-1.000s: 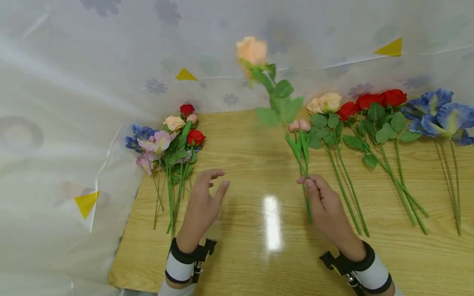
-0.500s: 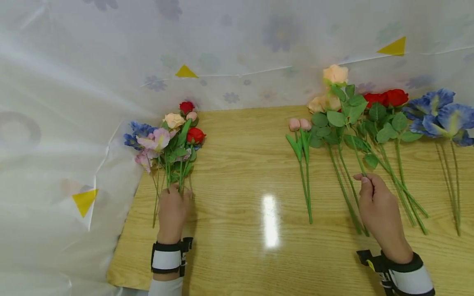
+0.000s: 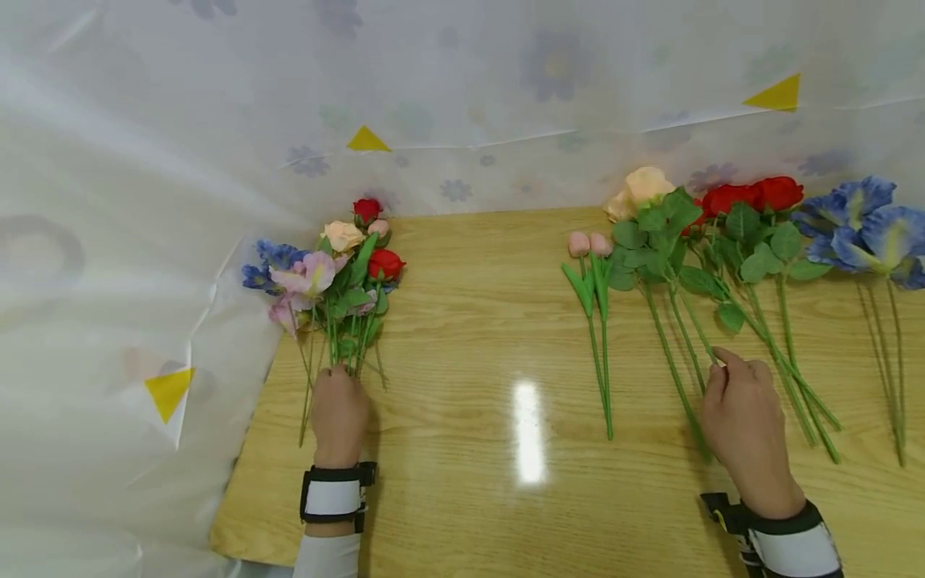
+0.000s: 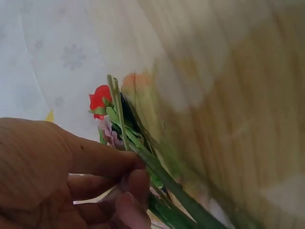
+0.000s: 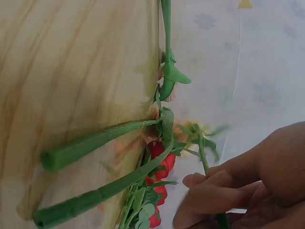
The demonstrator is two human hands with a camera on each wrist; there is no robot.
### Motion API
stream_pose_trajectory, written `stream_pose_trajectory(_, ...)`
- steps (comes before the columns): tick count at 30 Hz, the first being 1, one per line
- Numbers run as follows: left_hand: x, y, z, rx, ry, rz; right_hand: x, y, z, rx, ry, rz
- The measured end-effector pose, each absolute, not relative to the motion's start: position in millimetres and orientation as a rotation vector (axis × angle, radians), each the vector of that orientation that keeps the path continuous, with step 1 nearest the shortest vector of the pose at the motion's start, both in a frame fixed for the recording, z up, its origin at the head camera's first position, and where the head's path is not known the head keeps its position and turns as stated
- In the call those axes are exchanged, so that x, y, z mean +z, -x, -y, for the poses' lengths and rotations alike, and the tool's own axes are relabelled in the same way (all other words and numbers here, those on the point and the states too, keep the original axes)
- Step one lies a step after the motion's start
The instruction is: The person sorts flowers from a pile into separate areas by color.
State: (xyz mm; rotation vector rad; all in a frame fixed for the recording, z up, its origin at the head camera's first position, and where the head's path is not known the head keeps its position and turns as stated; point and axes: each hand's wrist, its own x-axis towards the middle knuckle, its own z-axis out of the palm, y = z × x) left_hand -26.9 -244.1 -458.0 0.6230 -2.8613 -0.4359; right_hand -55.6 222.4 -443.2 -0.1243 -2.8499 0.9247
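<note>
My left hand [image 3: 338,416] grips several green stems [image 4: 167,183] of the mixed bunch at the left, thumb and fingers curled round them. Red roses [image 3: 386,264], a peach rose [image 3: 343,236], pink irises [image 3: 307,274] and blue flowers [image 3: 278,257] make up its top. On the right side, my right hand [image 3: 747,429] pinches the stem [image 5: 203,157] of a peach rose [image 3: 648,186]. Its bloom and leaves overlap the other peach roses lying there. In the right wrist view, this stem stands off the table, beside two thick cut stem ends [image 5: 71,155].
Two pink tulips [image 3: 600,281] lie right of the middle of the wooden table [image 3: 462,337]. Beyond my right hand are red roses [image 3: 776,193] with crossing stems, then blue irises [image 3: 892,237]. A pale flower-print sheet [image 3: 462,88] rises behind and at the left.
My right hand has carried the peach rose from above the tulips rightward and lowered it over the peach roses. My left hand has moved left and down and taken hold of the bunch's stems.
</note>
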Motion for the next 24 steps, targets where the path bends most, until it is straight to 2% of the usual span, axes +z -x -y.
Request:
stream_pose_trajectory(17,-457,50,251,-0.756,-0.641,2.756,-443,57,-226,0.984,0.101,2.665)
stream_pose_trajectory(24,-457,59,249,-0.990,-0.657,2.700,-454,58,-232,0.874,0.100,2.800)
